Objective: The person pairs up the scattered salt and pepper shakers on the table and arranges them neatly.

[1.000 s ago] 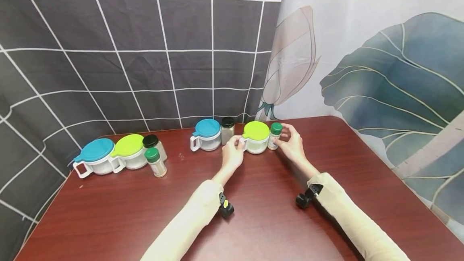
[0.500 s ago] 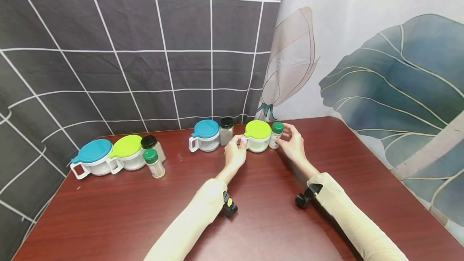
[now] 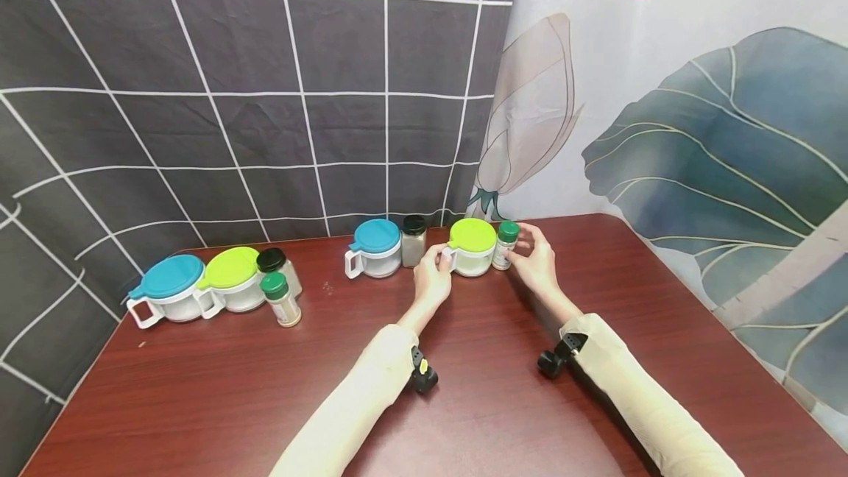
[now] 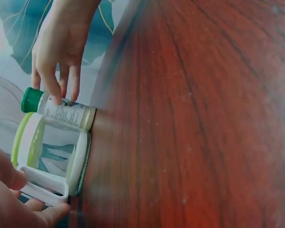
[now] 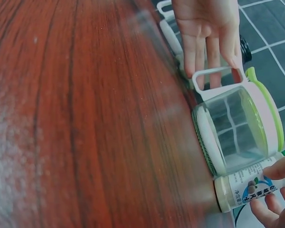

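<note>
- Plainly, the left hand (image 3: 432,278) is engaged: the white handle (image 5: 223,90) of the lime-lidded glass seasoning jar (image 3: 473,247) is pinched between its thumb and fingers.
- By the right hand (image 3: 538,263), the green-capped spice bottle (image 3: 506,245) is held, thumb placed on the label and fingers behind.
- Between the hands, the jar is seated upright near the table's far edge, its long axis vertical; its handle is turned toward the left hand, which is clearly the nearer one.
- Against the jar's opposite side the upright bottle is set, touching or very nearly so; the relation that matters is judged to be this side-by-side fit.
- Left of the gripped handle, a black-capped jar (image 3: 414,241) and a blue-lidded jar (image 3: 377,247) are lined up along the same far edge.
- Toward the table's (image 3: 503,403) far left corner, a similar lime-lidded jar (image 3: 233,278) is grouped with other containers, well apart from both hands.
</note>
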The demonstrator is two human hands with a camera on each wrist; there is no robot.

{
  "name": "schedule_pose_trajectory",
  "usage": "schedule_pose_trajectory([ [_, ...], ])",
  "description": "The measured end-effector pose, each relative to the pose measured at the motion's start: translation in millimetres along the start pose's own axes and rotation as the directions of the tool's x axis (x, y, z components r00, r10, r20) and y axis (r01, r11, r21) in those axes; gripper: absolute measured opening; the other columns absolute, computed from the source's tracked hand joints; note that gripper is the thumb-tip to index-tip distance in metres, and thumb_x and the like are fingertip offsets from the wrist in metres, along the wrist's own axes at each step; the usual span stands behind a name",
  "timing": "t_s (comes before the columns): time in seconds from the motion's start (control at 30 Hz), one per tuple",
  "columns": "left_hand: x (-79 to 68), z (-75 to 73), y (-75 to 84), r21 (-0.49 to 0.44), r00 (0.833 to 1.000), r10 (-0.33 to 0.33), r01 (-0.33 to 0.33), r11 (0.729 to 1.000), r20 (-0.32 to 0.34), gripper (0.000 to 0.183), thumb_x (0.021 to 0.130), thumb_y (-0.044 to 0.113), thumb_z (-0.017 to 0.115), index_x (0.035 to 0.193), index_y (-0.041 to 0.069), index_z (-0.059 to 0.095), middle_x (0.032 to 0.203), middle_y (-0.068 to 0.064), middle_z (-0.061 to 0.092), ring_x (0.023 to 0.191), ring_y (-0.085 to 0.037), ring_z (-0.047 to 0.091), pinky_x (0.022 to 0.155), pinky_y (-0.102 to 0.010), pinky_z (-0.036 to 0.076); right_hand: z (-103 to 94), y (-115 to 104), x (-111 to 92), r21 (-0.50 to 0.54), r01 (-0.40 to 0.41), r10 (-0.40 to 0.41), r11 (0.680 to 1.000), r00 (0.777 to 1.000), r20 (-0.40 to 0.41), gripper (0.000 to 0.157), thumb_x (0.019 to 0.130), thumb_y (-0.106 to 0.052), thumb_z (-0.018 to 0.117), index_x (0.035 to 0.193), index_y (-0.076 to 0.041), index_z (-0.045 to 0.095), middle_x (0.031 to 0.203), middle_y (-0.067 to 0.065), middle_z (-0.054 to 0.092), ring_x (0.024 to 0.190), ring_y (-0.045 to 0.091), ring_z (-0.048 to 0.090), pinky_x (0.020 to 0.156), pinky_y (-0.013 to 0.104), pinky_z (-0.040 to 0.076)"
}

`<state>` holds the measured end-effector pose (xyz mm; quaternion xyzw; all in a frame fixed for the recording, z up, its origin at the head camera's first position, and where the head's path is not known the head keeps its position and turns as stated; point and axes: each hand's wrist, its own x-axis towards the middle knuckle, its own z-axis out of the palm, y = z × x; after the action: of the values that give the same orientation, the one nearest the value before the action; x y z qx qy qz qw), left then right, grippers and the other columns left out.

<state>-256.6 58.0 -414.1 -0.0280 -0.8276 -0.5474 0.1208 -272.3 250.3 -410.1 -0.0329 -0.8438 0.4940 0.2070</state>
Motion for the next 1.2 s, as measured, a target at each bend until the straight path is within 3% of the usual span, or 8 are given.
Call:
schedule_pose_trajectory([
  [0.17, 3.3, -3.5, 0.9, 0.032, 0.999, 0.004, -0.005, 0.999, 0.034, 0.028, 0.094, 0.010, 0.054, 0.119, 0.008, 0.066, 0.103, -0.013, 0.073, 0.097, -0.031, 0.067, 0.088, -0.046, 0.048, -1.3, 0, 0, 0.018, -0.004, 0.004, 1.000, 1.000, 0.005, 0.055, 0.079, 0.004, 0.069, 0.131, -0.003, 0.051, 0.121, 0.023, 0.061, 0.109, 0.037, 0.061, 0.095, 0.046, 0.049],
  [0.37, 1.4, -7.9, 3.1, 0.019, 0.996, -0.041, 0.040, 0.999, 0.079, 0.033, 0.093, 0.013, 0.056, 0.125, 0.009, 0.063, 0.112, -0.013, 0.071, 0.105, -0.029, 0.066, 0.095, -0.046, 0.046, -0.8, -4, -3, 0.048, -0.020, 0.019, 0.999, 1.000, 0.018, 0.059, 0.081, 0.005, 0.067, 0.135, -0.002, 0.045, 0.126, 0.024, 0.057, 0.114, 0.037, 0.058, 0.096, 0.047, 0.050],
  [0.53, -1.3, -12.8, 5.3, 0.003, 0.994, -0.035, 0.035, 0.999, 0.100, 0.041, 0.091, 0.019, 0.060, 0.129, 0.005, 0.059, 0.118, -0.015, 0.068, 0.112, -0.028, 0.063, 0.100, -0.045, 0.044, -0.7, -8, -6, 0.051, -0.002, 0.002, 0.999, 1.000, 0.005, 0.062, 0.081, 0.005, 0.066, 0.137, -0.001, 0.041, 0.130, 0.024, 0.054, 0.117, 0.037, 0.055, 0.098, 0.050, 0.047],
  [0.7, -3.8, -19.8, 6.5, -0.010, 0.991, -0.033, 0.035, 0.999, 0.128, 0.044, 0.091, 0.021, 0.059, 0.132, 0.004, 0.056, 0.127, -0.014, 0.064, 0.117, -0.028, 0.061, 0.103, -0.044, 0.043, -0.3, -12, -9, 0.017, 0.040, -0.040, 0.999, 0.999, -0.023, 0.061, 0.080, 0.005, 0.067, 0.135, 0.000, 0.042, 0.132, 0.024, 0.051, 0.117, 0.038, 0.052, 0.097, 0.053, 0.046],
  [0.87, -9.0, -27.8, 5.2, -0.023, 0.988, -0.010, 0.014, 1.000, 0.153, 0.044, 0.093, 0.022, 0.058, 0.133, 0.003, 0.055, 0.130, -0.015, 0.062, 0.118, -0.031, 0.060, 0.103, -0.044, 0.043, 0.9, -15, -14, -0.056, 0.082, -0.087, 0.995, 0.992, -0.093, 0.060, 0.077, 0.002, 0.071, 0.132, -0.001, 0.047, 0.133, 0.021, 0.048, 0.118, 0.037, 0.043, 0.093, 0.049, 0.047],
  [1.0, -15.6, -34.5, 3.0, -0.032, 0.986, 0.028, -0.022, 0.999, 0.167, 0.044, 0.093, 0.021, 0.059, 0.131, 0.001, 0.055, 0.129, -0.017, 0.062, 0.117, -0.032, 0.061, 0.102, -0.044, 0.045, 0.9, -18, -17, -0.083, 0.139, -0.150, 0.987, 0.976, -0.155, 0.058, 0.075, 0.002, 0.074, 0.128, 0.000, 0.051, 0.131, 0.020, 0.049, 0.116, 0.037, 0.039, 0.090, 0.042, 0.042],
  [1.2, -24.2, -44.9, 2.3, -0.032, 0.981, 0.061, -0.056, 0.998, 0.184, 0.044, 0.092, 0.021, 0.060, 0.131, 0.002, 0.056, 0.128, -0.017, 0.063, 0.115, -0.032, 0.062, 0.102, -0.044, 0.045, 1.5, -23, -22, -0.100, 0.258, -0.273, 0.961, 0.945, -0.178, 0.056, 0.072, 0.007, 0.073, 0.124, 0.003, 0.053, 0.127, 0.023, 0.052, 0.119, 0.040, 0.038, 0.098, 0.048, 0.029],
])
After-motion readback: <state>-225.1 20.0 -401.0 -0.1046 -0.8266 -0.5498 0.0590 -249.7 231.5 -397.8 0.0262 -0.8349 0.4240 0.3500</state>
